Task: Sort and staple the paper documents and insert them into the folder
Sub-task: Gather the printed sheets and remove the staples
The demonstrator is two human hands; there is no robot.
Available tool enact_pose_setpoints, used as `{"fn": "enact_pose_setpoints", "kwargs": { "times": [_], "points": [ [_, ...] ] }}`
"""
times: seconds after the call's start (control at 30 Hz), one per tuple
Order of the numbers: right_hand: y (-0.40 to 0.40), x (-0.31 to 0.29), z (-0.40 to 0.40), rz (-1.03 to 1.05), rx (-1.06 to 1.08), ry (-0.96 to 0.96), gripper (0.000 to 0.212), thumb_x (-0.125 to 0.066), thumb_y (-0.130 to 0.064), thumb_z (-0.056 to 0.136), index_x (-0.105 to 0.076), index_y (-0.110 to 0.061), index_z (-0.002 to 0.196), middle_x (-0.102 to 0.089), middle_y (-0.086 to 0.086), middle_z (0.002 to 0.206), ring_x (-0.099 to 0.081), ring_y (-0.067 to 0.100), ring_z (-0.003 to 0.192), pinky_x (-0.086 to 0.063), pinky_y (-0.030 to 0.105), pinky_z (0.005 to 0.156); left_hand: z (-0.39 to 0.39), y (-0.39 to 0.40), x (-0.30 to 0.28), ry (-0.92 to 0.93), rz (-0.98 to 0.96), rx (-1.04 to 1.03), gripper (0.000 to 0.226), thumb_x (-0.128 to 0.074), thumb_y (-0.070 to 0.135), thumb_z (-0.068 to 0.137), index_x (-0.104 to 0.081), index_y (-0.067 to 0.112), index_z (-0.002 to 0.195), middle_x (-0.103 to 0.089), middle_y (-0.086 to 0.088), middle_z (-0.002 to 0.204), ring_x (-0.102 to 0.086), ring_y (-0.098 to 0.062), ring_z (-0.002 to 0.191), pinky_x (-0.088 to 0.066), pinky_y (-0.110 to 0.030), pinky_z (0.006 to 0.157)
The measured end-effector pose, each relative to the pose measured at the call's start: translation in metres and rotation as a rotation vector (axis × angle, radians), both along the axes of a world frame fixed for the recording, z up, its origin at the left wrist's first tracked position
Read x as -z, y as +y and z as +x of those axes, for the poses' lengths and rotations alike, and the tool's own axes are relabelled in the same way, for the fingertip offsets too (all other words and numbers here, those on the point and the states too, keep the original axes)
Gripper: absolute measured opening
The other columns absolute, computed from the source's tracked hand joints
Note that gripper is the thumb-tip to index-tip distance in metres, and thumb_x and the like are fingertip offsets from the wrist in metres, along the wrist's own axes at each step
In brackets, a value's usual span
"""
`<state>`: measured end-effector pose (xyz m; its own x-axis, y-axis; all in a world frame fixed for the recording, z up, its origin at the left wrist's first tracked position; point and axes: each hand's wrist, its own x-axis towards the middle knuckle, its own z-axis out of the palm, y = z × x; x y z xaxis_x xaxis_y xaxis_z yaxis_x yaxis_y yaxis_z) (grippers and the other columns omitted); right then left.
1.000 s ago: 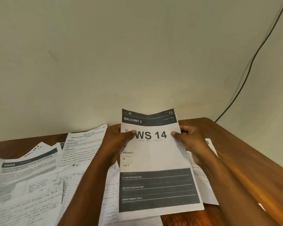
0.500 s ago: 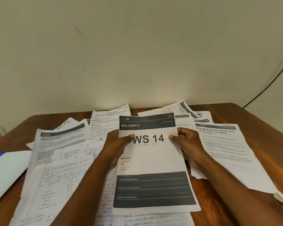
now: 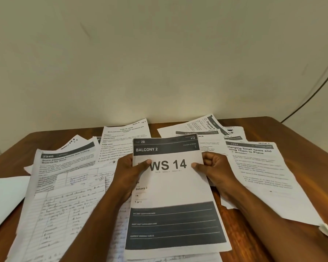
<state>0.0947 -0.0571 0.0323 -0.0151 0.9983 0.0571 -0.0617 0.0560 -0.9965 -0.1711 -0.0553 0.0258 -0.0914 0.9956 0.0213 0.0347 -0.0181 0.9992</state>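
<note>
While a pale wall (image 3: 159, 53) fills the upper half of the view with a dark cable (image 3: 311, 95) running down its right side, the brown wooden bench (image 3: 284, 129) below carries a loose scatter of paper documents. On its left side lie a printed sheet headed 2946 (image 3: 64, 161) and handwritten lined pages (image 3: 64, 205), overlapping one another. At the far left edge a white and blue folder (image 3: 4, 201) lies flat, partly out of view. Toward the back a task instruction sheet (image 3: 125, 137) sits tilted, and behind the centre several more printed pages (image 3: 201, 127) fan out. On the right lies a sheet about charging small items (image 3: 261, 167), just beside the right forearm. In the middle, held up off the pile, is the WS 14 sheet (image 3: 170, 190), marked Balcony 2, with dark bands at top and bottom. The left hand (image 3: 129, 173) pinches its left edge, thumb on the printed face and fingers behind. The right hand (image 3: 214, 167) pinches the right edge the same way, thumb on front, the other fingers curled behind the paper
</note>
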Motion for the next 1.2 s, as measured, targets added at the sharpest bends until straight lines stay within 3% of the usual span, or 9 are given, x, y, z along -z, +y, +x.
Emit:
{"fn": "enact_pose_setpoints", "kwargs": {
  "times": [0.2, 0.3, 0.4, 0.5, 0.6, 0.67, 0.77, 0.93, 1.2],
  "points": [
    [0.007, -0.008, 0.003, -0.066, 0.12, 0.069, 0.005, -0.072, -0.014, 0.096, -0.075, -0.009, 0.096, -0.081, 0.005, 0.096, -0.079, 0.024, 0.089, -0.065, 0.039, 0.073, -0.002, 0.001, 0.001, -0.012, 0.027, -0.017, 0.03, -0.078, 0.02, 0.091, -0.068, 0.015, 0.119, -0.081, -0.004, 0.107, -0.08, -0.032, 0.089, -0.065, -0.046, 0.077],
    [0.021, -0.008, 0.025, 0.106, 0.396, -0.361, 0.002, -0.079, -0.019, 0.092, -0.077, -0.018, 0.092, -0.08, 0.002, 0.09, -0.075, 0.019, 0.078, -0.063, 0.031, 0.074, -0.003, 0.003, 0.003, 0.008, 0.03, -0.021, 0.031, -0.078, 0.022, 0.09, -0.069, 0.015, 0.119, -0.082, -0.002, 0.105, -0.08, -0.03, 0.087, -0.065, -0.047, 0.077],
    [0.029, -0.004, 0.053, 0.15, 0.521, -0.803, 0.043, -0.084, -0.053, 0.08, -0.075, -0.023, 0.109, -0.076, -0.001, 0.109, -0.071, 0.016, 0.093, -0.061, 0.039, 0.085, -0.006, 0.005, 0.006, 0.019, 0.031, -0.027, 0.034, -0.08, 0.027, 0.088, -0.069, 0.015, 0.118, -0.081, -0.004, 0.106, -0.08, -0.033, 0.088, -0.062, -0.058, 0.085],
    [0.032, -0.002, 0.069, 0.059, 0.44, -1.082, 0.104, -0.055, -0.1, 0.059, -0.063, -0.031, 0.137, -0.062, -0.001, 0.144, -0.059, 0.027, 0.129, -0.053, 0.052, 0.102, -0.009, 0.006, 0.008, 0.009, 0.034, -0.015, 0.041, -0.081, 0.032, 0.084, -0.069, 0.014, 0.119, -0.081, -0.007, 0.109, -0.079, -0.037, 0.09, -0.06, -0.065, 0.088],
    [0.023, -0.008, 0.063, -0.018, 0.14, -1.3, 0.093, -0.046, -0.089, 0.082, -0.037, -0.037, 0.158, -0.026, -0.002, 0.17, -0.024, 0.028, 0.157, -0.019, 0.061, 0.122, -0.01, 0.006, 0.009, -0.006, 0.044, -0.001, 0.043, -0.081, 0.033, 0.082, -0.069, 0.015, 0.119, -0.08, -0.007, 0.11, -0.078, -0.039, 0.091, -0.058, -0.067, 0.089],
    [0.017, -0.013, 0.053, -0.056, -0.04, -1.386, 0.088, -0.035, -0.084, 0.09, -0.023, -0.037, 0.163, -0.013, -0.001, 0.174, -0.013, 0.027, 0.16, -0.01, 0.062, 0.124, -0.009, 0.006, 0.008, -0.017, 0.045, -0.002, 0.044, -0.081, 0.033, 0.081, -0.068, 0.014, 0.119, -0.08, -0.007, 0.11, -0.078, -0.039, 0.091, -0.059, -0.066, 0.09],
    [0.013, -0.02, 0.044, -0.078, -0.136, -1.485, 0.087, -0.039, -0.082, 0.091, -0.025, -0.034, 0.162, -0.022, 0.002, 0.172, -0.026, 0.029, 0.156, -0.022, 0.059, 0.124, -0.009, 0.006, 0.008, -0.038, 0.038, -0.009, 0.038, -0.079, 0.026, 0.086, -0.067, 0.013, 0.12, -0.081, -0.007, 0.11, -0.078, -0.039, 0.091, -0.06, -0.063, 0.089],
    [0.007, -0.032, 0.032, -0.005, -0.241, -1.467, 0.064, -0.065, -0.067, 0.088, -0.059, -0.028, 0.138, -0.063, -0.002, 0.139, -0.062, 0.025, 0.124, -0.052, 0.044, 0.103, -0.007, 0.005, 0.006, -0.034, 0.04, -0.016, 0.031, -0.077, 0.021, 0.092, -0.067, 0.013, 0.12, -0.081, -0.006, 0.109, -0.079, -0.038, 0.089, -0.062, -0.058, 0.086],
    [0.006, -0.061, 0.051, -0.069, -0.303, -1.361, 0.065, -0.082, -0.055, 0.081, -0.067, -0.027, 0.137, -0.065, -0.005, 0.14, -0.063, 0.016, 0.115, -0.049, 0.03, 0.1, -0.005, 0.005, 0.006, 0.002, 0.041, -0.038, 0.029, -0.077, 0.022, 0.091, -0.067, 0.016, 0.118, -0.081, -0.003, 0.108, -0.079, -0.036, 0.087, -0.062, -0.058, 0.084]
  ]
}}
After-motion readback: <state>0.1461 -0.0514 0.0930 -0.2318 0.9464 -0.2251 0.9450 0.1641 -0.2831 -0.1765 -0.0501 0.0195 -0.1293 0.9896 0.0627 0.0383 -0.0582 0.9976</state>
